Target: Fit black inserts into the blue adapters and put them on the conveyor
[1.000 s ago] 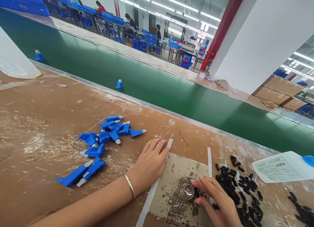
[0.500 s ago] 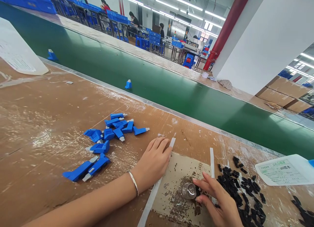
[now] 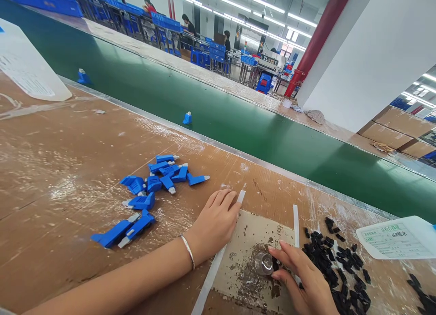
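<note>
My right hand (image 3: 303, 274) pinches a small black piece (image 3: 275, 263) between thumb and fingers, beside a small clear round cup (image 3: 264, 263). The cup stands on a stained cardboard sheet (image 3: 245, 233), with wet-looking marks around it. My left hand (image 3: 218, 217) lies palm down at the sheet's left edge, its fingers stretched out and slightly bent near a white tape strip (image 3: 214, 272); I see nothing in it. To its left lies a loose group of blue plastic parts (image 3: 167, 183) with pale tips. Right of the sheet is a pile of small black pieces (image 3: 323, 258).
A green conveyor belt (image 3: 231, 124) runs behind the brown worktable (image 3: 78, 142), carrying blue parts (image 3: 187, 118). White bottles lie at the left (image 3: 37, 65) and right (image 3: 397, 238). Across the belt are a red pipe (image 3: 306, 56), cardboard boxes (image 3: 395, 126) and several seated people.
The blue parts on the belt have moved slightly to the right. My view has shifted a little. Both hands keep nearly the same pose, the right still at the cup with the black piece.
</note>
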The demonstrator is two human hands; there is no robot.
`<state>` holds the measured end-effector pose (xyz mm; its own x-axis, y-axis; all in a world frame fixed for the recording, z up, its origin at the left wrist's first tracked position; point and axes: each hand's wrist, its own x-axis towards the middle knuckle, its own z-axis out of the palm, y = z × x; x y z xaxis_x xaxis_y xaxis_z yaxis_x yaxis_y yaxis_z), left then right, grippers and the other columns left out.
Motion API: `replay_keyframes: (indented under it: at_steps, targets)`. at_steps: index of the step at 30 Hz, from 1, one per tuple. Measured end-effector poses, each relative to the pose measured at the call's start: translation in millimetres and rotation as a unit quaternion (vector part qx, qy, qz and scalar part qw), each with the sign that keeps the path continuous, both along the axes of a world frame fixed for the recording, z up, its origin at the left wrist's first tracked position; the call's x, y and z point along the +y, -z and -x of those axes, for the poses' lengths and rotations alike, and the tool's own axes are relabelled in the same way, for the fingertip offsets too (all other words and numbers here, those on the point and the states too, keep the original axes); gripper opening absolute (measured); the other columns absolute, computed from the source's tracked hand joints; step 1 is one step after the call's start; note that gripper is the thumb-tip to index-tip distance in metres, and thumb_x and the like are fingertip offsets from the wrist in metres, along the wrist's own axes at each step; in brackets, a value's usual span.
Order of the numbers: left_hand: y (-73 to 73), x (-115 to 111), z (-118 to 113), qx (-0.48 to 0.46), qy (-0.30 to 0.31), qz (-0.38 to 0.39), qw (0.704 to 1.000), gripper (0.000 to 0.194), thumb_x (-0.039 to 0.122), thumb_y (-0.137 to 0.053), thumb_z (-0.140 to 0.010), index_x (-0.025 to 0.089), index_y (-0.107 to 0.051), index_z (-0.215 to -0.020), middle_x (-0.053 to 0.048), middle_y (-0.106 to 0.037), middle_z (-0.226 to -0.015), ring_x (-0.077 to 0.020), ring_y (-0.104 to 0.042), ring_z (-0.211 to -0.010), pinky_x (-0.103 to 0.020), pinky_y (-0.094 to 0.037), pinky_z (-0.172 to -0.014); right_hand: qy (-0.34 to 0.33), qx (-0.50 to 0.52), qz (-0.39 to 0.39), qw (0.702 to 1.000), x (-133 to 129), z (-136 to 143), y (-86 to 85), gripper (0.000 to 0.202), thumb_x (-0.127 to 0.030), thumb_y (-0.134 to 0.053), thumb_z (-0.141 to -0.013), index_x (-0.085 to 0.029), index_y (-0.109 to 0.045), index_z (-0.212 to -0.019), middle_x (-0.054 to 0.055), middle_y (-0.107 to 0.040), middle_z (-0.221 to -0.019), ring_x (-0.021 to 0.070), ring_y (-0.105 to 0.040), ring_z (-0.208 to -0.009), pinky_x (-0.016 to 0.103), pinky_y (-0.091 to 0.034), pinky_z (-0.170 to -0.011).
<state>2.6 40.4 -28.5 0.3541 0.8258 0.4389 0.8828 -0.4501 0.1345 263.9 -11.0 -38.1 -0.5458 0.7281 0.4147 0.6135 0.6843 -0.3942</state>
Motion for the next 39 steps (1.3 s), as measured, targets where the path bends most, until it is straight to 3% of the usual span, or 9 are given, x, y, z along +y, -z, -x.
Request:
replay_keyframes:
  at_steps: [8, 13, 21, 24, 28, 39]
  targets:
    - [0.5, 0, 0, 0.007, -0.003, 0.002, 1.000, 0.028, 0.012, -0.040, -0.091, 0.014, -0.065, -0.103, -0.013, -0.059, -0.120, -0.0296, -0.049, -0.116, -0.047, -0.044, -0.101, -0.006, -0.011, -0.020, 1.000, 0, 1, -1.8, 0.048, -0.032, -0.036, -0.108, -0.031, -0.021, -0.154, -0.001, -0.071, -0.116, 0.0193, -0.066, -0.108, 0.028, -0.057, -0.091]
    - [1.5, 0, 0, 0.001, -0.002, 0.001, 1.000, 0.025, 0.011, -0.043, -0.090, 0.014, -0.065, -0.102, -0.013, -0.060, -0.118, -0.0300, -0.049, -0.116, -0.047, -0.044, -0.102, 0.023, 0.028, -0.008, 0.999, -1, -1, -3.5, 0.044, -0.038, -0.039, -0.107, -0.032, -0.029, -0.150, -0.002, -0.073, -0.111, 0.0176, -0.069, -0.103, 0.024, -0.057, -0.090]
    - [2.8, 0, 0, 0.010, 0.001, -0.002, 1.000, 0.026, 0.009, -0.044, -0.088, 0.012, -0.065, -0.104, -0.014, -0.059, -0.119, -0.0314, -0.049, -0.116, -0.048, -0.044, -0.102, 0.088, 0.171, 0.128, 0.973, -12, 12, -2.1, 0.035, -0.047, -0.042, -0.105, -0.037, -0.044, -0.138, -0.002, -0.073, -0.110, 0.0171, -0.071, -0.100, 0.016, -0.061, -0.072]
    - [3.7, 0, 0, 0.012, 0.001, 0.004, 1.000, 0.027, 0.009, -0.045, -0.088, 0.012, -0.065, -0.105, -0.015, -0.058, -0.121, -0.0320, -0.049, -0.118, -0.048, -0.044, -0.103, 0.107, 0.168, 0.139, 0.970, -13, 10, -0.8, 0.037, -0.051, -0.044, -0.103, -0.038, -0.044, -0.138, -0.004, -0.074, -0.108, 0.0150, -0.068, -0.107, 0.016, -0.058, -0.081]
    - [3.4, 0, 0, 0.014, -0.001, 0.015, 1.000, 0.026, 0.009, -0.045, -0.087, 0.012, -0.065, -0.104, -0.015, -0.059, -0.120, -0.0322, -0.049, -0.117, -0.049, -0.044, -0.104, 0.111, 0.148, 0.129, 0.974, -11, 6, 0.0, 0.040, -0.055, -0.049, -0.100, -0.041, -0.044, -0.137, -0.010, -0.074, -0.107, 0.0083, -0.064, -0.111, 0.010, -0.043, -0.099]
    - [1.5, 0, 0, 0.013, -0.003, 0.020, 1.000, 0.026, 0.010, -0.046, -0.088, 0.012, -0.065, -0.106, -0.015, -0.059, -0.122, -0.0323, -0.049, -0.118, -0.049, -0.043, -0.104, 0.121, 0.153, 0.148, 0.969, -12, 6, 3.4, 0.039, -0.055, -0.050, -0.099, -0.040, -0.047, -0.135, -0.008, -0.074, -0.108, 0.0104, -0.066, -0.107, 0.012, -0.046, -0.096]
